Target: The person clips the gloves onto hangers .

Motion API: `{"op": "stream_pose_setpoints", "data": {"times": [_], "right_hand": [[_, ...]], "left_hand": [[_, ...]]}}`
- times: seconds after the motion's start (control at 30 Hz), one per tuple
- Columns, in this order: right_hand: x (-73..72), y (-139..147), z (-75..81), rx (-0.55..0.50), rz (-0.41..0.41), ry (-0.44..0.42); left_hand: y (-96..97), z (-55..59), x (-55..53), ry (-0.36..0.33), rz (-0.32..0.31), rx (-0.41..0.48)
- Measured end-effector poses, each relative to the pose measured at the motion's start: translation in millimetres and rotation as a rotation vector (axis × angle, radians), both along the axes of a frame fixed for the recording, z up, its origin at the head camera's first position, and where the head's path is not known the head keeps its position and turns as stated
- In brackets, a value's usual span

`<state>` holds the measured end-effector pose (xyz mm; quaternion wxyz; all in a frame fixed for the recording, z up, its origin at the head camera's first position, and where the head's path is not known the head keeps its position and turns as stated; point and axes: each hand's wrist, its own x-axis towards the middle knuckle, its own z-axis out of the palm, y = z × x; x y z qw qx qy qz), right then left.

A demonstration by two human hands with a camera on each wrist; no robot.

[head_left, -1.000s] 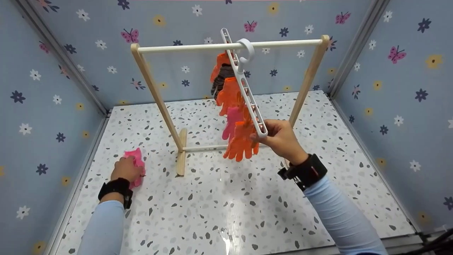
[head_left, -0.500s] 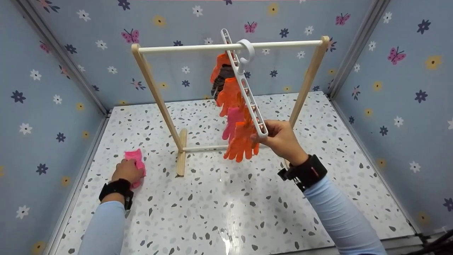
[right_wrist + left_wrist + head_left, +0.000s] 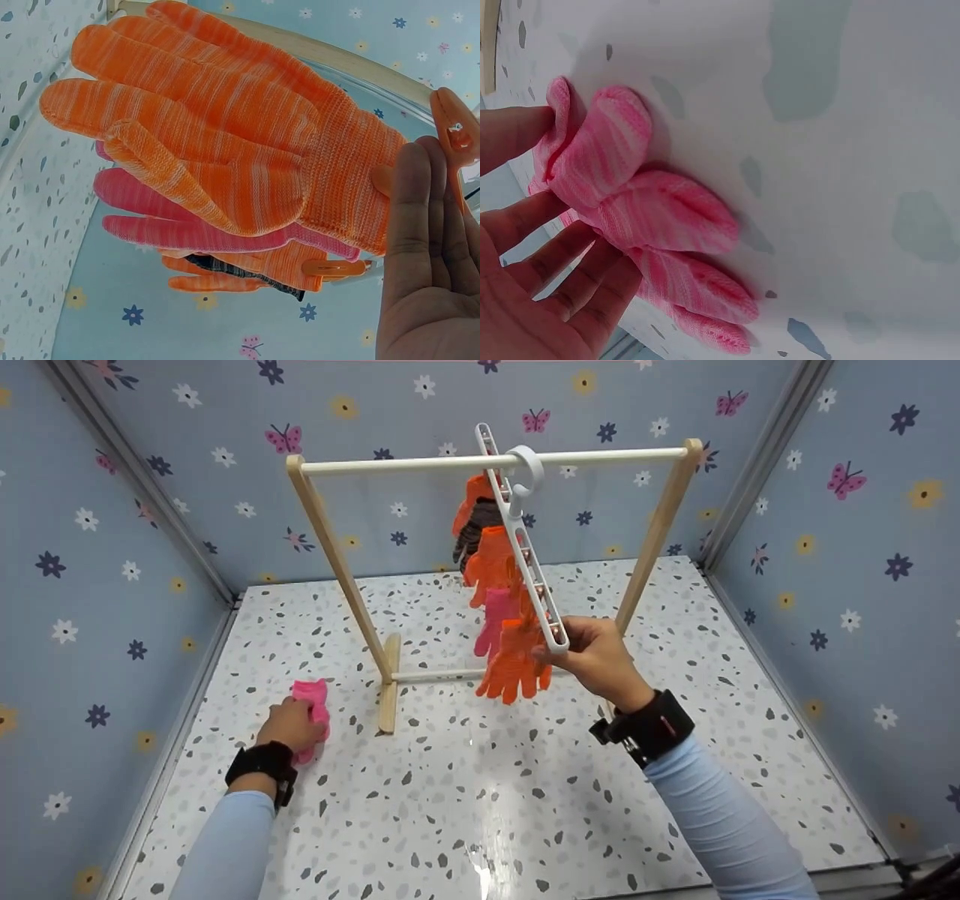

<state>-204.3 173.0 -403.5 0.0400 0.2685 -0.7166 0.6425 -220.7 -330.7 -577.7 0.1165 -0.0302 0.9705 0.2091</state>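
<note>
My left hand (image 3: 289,727) grips a pink knit glove (image 3: 311,690) low over the speckled surface, left of the rack. In the left wrist view the thumb and fingers meet the glove (image 3: 667,214) at its left side, its knitted fingers pointing right. With my right hand (image 3: 600,656) I hold the near end of a white clip hanger (image 3: 514,519), hooked over the rack's rod. From it hang an orange glove (image 3: 514,660), a pink one (image 3: 496,615) and others, one of them dark striped (image 3: 476,532). Beside my right fingers is an orange clip (image 3: 457,127).
A wooden rack with a white rod (image 3: 405,463) stands mid-surface, its left post (image 3: 334,562) between my two hands. A lower crossbar (image 3: 439,676) joins the posts. Flower-patterned walls (image 3: 112,607) enclose the speckled surface (image 3: 420,810) at the back and both sides.
My left hand and the pink glove have shifted slightly to the right. My right hand keeps its hold on the hanger's end, and the view has turned a little.
</note>
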Motion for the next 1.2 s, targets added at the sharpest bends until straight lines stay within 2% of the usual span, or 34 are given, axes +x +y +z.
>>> {"op": "stream_pose_setpoints", "data": {"times": [0.23,0.5,0.67,0.93,1.0,1.2], "right_hand": [[1.2,-1,0.5,0.019,-0.009,0.004],[0.5,-1,0.6,0.023,-0.022,0.005],[1.1,-2,0.8,0.024,-0.02,-0.011],[0.0,-1,-1.6,0.011,-0.016,-0.004],[-0.2,-1,-2.5,0.008,-0.015,0.004],[-0.5,-1,-3.3,0.005,-0.01,0.008]], "left_hand": [[6.8,-0.1,6.4,-0.001,-0.031,-0.01],[10.7,1.5,7.7,0.013,-0.115,-0.034],[14.4,6.1,10.2,-0.004,-0.156,-0.013],[16.4,7.0,10.9,-0.015,-0.206,0.033],[15.8,8.5,11.0,-0.034,-0.211,0.057],[12.8,9.1,6.0,-0.102,-0.173,0.116]]}}
